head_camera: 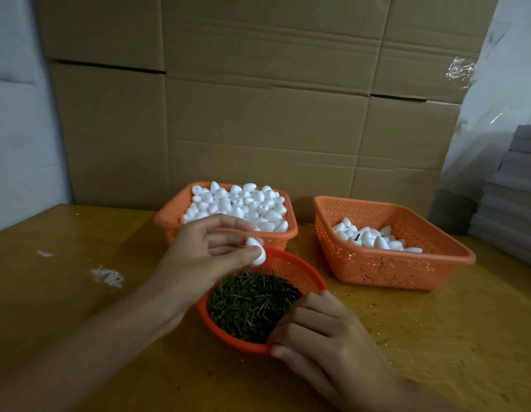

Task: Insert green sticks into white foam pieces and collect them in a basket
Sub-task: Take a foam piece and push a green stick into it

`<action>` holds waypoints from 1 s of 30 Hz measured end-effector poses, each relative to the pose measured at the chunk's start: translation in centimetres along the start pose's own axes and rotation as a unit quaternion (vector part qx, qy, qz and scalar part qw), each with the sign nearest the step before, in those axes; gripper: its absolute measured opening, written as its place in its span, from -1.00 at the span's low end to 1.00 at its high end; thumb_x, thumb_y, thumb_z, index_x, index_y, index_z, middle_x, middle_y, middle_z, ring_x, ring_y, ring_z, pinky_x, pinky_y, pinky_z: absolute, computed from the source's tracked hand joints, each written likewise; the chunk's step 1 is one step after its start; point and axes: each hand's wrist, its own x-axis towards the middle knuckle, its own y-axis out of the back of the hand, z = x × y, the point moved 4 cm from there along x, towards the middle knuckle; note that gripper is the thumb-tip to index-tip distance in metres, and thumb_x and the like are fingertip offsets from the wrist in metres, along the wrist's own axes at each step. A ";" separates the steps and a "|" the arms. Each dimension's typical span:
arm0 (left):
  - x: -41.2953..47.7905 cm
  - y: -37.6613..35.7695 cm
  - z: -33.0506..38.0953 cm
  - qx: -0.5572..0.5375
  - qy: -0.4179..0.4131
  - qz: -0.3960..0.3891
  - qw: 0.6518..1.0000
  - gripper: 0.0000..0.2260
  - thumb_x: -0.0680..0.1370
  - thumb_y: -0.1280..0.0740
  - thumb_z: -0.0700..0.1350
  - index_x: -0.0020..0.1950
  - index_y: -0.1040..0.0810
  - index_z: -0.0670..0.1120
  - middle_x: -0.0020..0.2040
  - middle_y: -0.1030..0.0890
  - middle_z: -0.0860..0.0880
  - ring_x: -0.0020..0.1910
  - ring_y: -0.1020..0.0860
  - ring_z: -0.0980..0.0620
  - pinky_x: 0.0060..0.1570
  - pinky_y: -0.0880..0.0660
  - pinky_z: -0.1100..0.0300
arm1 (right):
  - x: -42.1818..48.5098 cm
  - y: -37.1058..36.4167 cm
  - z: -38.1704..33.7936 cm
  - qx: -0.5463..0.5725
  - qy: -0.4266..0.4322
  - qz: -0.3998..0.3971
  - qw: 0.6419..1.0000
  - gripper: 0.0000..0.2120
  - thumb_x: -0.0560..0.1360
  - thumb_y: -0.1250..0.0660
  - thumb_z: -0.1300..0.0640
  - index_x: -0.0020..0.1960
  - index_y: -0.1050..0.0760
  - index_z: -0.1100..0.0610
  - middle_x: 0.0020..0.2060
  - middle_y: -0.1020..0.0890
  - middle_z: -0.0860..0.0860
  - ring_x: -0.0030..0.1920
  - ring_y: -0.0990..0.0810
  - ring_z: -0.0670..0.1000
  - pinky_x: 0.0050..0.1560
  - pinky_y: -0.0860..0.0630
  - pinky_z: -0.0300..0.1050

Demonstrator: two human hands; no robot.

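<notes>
My left hand (210, 248) pinches a white foam piece (257, 251) between thumb and fingers, just above the far rim of a round orange basket (299, 270) full of green sticks (252, 304). My right hand (320, 337) reaches into that basket's near right side with curled fingers among the sticks; whether it holds one is hidden. A square orange basket (169, 217) heaped with plain foam pieces (240, 203) stands behind. To the right, another orange basket (392, 272) holds several foam pieces (371, 237), one showing a green stick.
Everything rests on a yellow-brown wooden table (80, 292) with white smears at the left. Cardboard boxes (258, 99) form a wall behind the baskets. A stack of grey sheets (513, 203) sits at the far right edge.
</notes>
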 end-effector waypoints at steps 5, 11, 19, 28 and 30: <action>-1.2 0.6 -1.0 0.024 -0.026 0.020 0.999 -0.69 0.32 -0.60 -0.03 0.03 -0.75 -0.05 0.03 -0.78 -0.04 0.10 -0.74 0.04 0.10 -0.65 0.22 | -0.1 -0.5 0.1 0.024 -0.031 -0.028 0.999 -0.67 0.76 -0.17 -0.08 0.01 -0.64 0.01 -0.10 -0.63 -0.14 -0.06 -0.56 -0.04 -0.03 -0.48 0.00; -2.3 0.7 -1.2 -0.002 -0.055 0.000 0.998 -0.76 0.39 -0.55 -0.08 0.05 -0.76 -0.02 0.04 -0.78 -0.11 0.00 -0.76 -0.12 -0.06 -0.68 0.21 | -0.5 -0.6 1.2 0.124 -0.093 0.008 0.988 -0.68 0.73 -0.23 -0.09 -0.05 -0.66 0.01 -0.15 -0.65 -0.17 -0.07 -0.61 -0.10 0.00 -0.50 0.03; -2.5 0.4 -1.4 0.032 -0.054 -0.043 0.997 -0.82 0.43 -0.52 -0.20 0.01 -0.75 -0.05 0.05 -0.77 -0.14 -0.15 -0.76 -0.20 -0.24 -0.67 0.17 | 0.0 -0.7 0.2 0.041 -0.013 -0.034 0.999 -0.78 0.70 -0.29 -0.12 0.07 -0.62 -0.01 -0.08 -0.61 -0.14 -0.05 -0.54 -0.06 0.01 -0.45 -0.02; -2.1 0.5 -1.4 0.012 -0.050 -0.065 0.997 -0.82 0.43 -0.51 -0.22 0.02 -0.71 -0.08 0.08 -0.76 -0.16 -0.08 -0.76 -0.23 -0.16 -0.68 0.17 | 0.0 -0.7 0.2 0.013 -0.013 -0.026 0.999 -0.82 0.66 -0.36 -0.12 0.03 -0.57 -0.02 -0.09 -0.56 -0.17 -0.06 -0.51 -0.08 -0.04 -0.47 -0.03; -2.2 0.6 -1.3 0.006 -0.051 -0.074 0.996 -0.84 0.43 -0.51 -0.22 -0.01 -0.71 -0.07 0.11 -0.75 -0.15 -0.03 -0.76 -0.23 -0.13 -0.69 0.16 | 0.0 -0.8 0.2 0.015 -0.014 -0.028 0.999 -0.82 0.66 -0.36 -0.12 0.03 -0.57 -0.02 -0.09 -0.56 -0.17 -0.06 -0.51 -0.07 -0.04 -0.47 -0.02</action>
